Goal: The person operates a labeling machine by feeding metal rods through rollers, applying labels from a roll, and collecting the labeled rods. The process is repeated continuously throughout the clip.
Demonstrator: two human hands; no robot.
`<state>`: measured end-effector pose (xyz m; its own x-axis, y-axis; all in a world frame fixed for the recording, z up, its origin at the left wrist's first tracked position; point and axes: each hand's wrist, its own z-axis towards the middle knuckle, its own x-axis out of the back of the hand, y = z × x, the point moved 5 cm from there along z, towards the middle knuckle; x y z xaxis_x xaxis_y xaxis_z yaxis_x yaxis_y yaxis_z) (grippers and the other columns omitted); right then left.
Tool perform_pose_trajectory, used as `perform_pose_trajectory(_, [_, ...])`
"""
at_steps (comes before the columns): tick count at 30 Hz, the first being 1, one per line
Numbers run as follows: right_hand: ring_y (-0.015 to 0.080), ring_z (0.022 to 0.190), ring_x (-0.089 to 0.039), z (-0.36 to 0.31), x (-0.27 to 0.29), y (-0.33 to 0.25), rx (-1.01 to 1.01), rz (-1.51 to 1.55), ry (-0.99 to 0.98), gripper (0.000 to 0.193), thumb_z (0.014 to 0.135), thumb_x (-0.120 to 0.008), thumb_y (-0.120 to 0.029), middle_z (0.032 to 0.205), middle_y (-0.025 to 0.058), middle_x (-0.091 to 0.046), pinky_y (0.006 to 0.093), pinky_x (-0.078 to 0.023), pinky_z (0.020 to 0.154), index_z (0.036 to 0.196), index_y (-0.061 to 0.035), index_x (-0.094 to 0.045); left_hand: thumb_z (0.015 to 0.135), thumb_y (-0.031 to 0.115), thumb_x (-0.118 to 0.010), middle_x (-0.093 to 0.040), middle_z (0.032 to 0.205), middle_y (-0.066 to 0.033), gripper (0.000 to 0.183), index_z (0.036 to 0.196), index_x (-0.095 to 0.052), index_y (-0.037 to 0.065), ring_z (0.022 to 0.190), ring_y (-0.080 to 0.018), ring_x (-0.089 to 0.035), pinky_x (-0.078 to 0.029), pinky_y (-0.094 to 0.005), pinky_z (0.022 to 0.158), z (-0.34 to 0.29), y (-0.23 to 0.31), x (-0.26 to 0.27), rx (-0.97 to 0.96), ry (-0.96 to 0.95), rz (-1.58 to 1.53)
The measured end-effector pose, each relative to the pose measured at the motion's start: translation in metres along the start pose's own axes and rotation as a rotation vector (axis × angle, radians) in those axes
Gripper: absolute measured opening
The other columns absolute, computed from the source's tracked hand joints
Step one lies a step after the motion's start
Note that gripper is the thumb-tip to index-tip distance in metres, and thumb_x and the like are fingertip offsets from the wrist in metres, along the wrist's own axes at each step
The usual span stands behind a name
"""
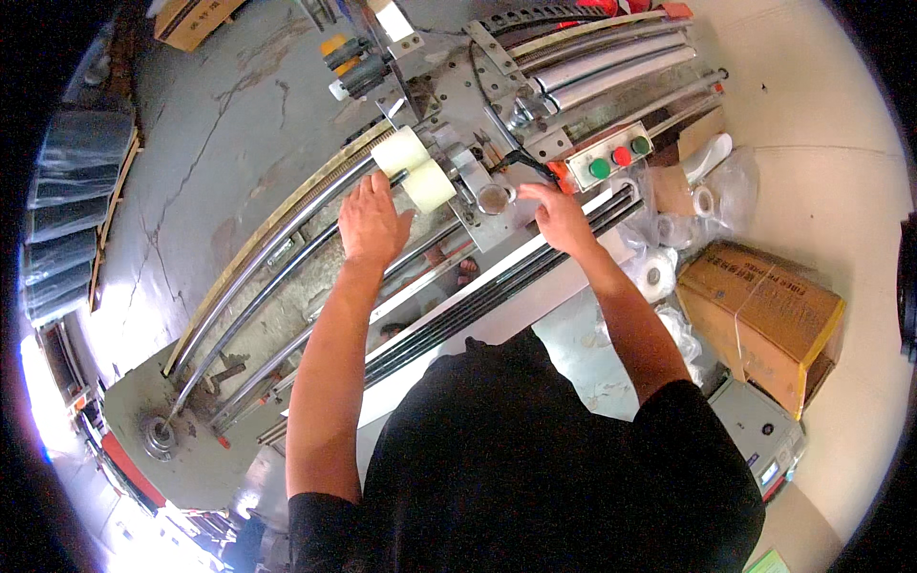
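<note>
Two pale yellow rolls (428, 185) sit side by side on the metal rods of a long machine (134, 401). My left hand (371, 224) is at their near left end, its fingertips by the end of the dark rod (277, 277), thumb apart from the fingers. Farther right, my right hand (562, 222) has its index finger stretched toward a round metal knob (493, 199), at or very near its edge. The other right fingers are partly hidden. A metal plate carriage (458, 95) with brackets and a black cable lies just beyond the rolls.
A panel (616, 158) with green and red buttons is fixed right of my right hand. Cardboard box (759, 310), clear plastic wrap (735, 196) and a white tape roll (655, 274) lie at the right. Wrapped stacks (81, 210) stand far left.
</note>
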<state>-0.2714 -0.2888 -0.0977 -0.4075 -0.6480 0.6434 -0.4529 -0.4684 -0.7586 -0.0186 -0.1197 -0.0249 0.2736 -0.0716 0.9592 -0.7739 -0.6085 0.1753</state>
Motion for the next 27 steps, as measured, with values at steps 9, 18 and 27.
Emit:
perform_pose_trajectory(9, [0.0359, 0.116, -0.065, 0.041, -0.038, 0.027, 0.252, -0.482, -0.233, 0.059, 0.085, -0.053, 0.004, 0.128, 0.0158, -0.068, 0.0456, -0.052, 0.099, 0.140, -0.0170, -0.060, 0.083, 0.035, -0.080, -0.062, 0.121, -0.0161, 0.064, 0.129, -0.051, 0.002, 0.117, -0.0317, -0.062, -0.047, -0.0436, 0.101, 0.002, -0.007, -0.007, -0.020, -0.040, -0.025])
perform_pose_trajectory(18, [0.0246, 0.092, -0.073, 0.031, -0.030, 0.017, 0.495, -0.570, 0.008, 0.035, 0.085, -0.063, -0.016, 0.103, 0.0073, -0.076, 0.0388, -0.058, 0.080, 0.118, -0.0199, -0.073, 0.086, 0.037, -0.072, -0.071, 0.117, -0.0212, 0.101, 0.158, -0.013, -0.003, 0.105, -0.0429, -0.069, -0.053, -0.0471, 0.094, 0.023, -0.032, 0.000, 0.016, -0.130, -0.460])
perform_pose_trajectory(27, [0.0233, 0.082, -0.067, -0.018, -0.031, 0.003, 0.041, 0.131, 0.338, 0.029, 0.102, -0.058, -0.007, 0.101, 0.0138, -0.067, 0.0352, -0.054, 0.076, 0.129, -0.0040, -0.050, 0.095, 0.055, -0.064, -0.073, 0.097, -0.0241, 0.101, 0.160, -0.014, -0.003, 0.095, -0.0382, -0.072, -0.054, -0.0433, 0.087, 0.048, -0.042, -0.018, -0.037, -0.219, -0.500])
